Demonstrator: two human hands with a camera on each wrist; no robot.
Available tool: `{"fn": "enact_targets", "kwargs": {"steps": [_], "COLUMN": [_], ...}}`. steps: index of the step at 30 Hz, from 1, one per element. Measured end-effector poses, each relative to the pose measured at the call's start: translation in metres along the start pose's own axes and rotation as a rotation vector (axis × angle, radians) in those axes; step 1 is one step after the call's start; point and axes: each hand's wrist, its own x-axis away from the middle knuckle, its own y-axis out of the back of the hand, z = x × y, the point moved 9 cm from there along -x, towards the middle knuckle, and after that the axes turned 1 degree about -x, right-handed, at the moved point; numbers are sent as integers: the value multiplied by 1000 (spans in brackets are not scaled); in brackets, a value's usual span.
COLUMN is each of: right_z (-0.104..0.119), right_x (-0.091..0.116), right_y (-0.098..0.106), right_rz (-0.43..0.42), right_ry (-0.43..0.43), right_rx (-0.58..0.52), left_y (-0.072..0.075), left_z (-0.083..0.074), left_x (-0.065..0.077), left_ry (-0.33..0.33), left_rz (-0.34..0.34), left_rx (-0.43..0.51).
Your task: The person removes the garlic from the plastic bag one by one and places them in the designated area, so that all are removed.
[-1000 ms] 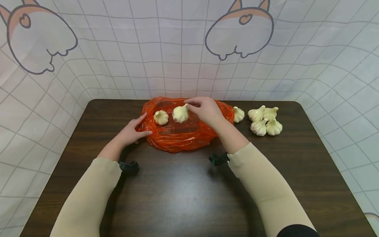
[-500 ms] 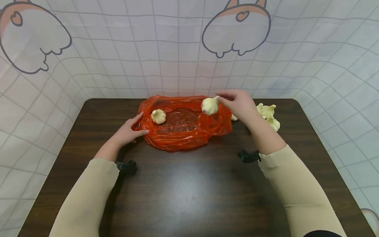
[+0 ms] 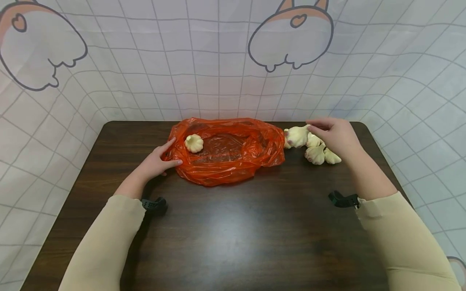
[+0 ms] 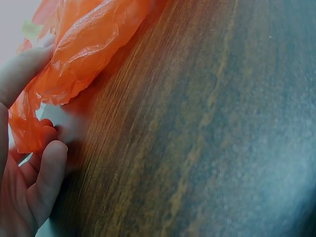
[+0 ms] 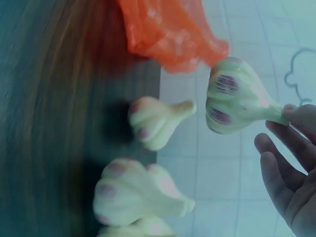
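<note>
My left hand (image 3: 151, 165) grips the left edge of a crumpled orange-red plastic bag (image 3: 218, 177), thumb over the film and fingers lower down. Inside the spread mouth of the bag, toward the left, sits one garlic bulb (image 3: 194, 143). Between thumb and fingertips, my right hand (image 3: 338, 135) pinches another garlic bulb (image 5: 239, 96) by its stem. That bulb hangs in the air right of the bag, overlapping the other bulbs in the head view. Below it, several loose garlic bulbs (image 3: 315, 154) lie together on the table, partly hidden by my right hand.
The dark wooden table (image 3: 225, 234) ends at a white grid-patterned cloth (image 3: 218, 60) that hangs behind it and along both sides. A loose garlic bulb (image 5: 158, 121) lies near the bag's right end.
My right hand has carried the pinched garlic bulb from over the bag to the right, above the loose bulbs. The left hand keeps its place at the bag's edge.
</note>
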Motion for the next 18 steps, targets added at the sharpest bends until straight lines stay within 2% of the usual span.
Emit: {"fn": "enact_targets", "kwargs": {"steps": [8,18], "right_z": [-19,-31], "right_x": [-3,-15], "right_y": [-5,-37], "right_rz": [33,170], "right_ry": [15,59], "right_rx": [60,186], "left_y": [-1,0], "left_z": [-2,-2], "left_x": [1,1], "left_ry": [0,0], "left_rz": [2,2], "left_rx": [7,17]}}
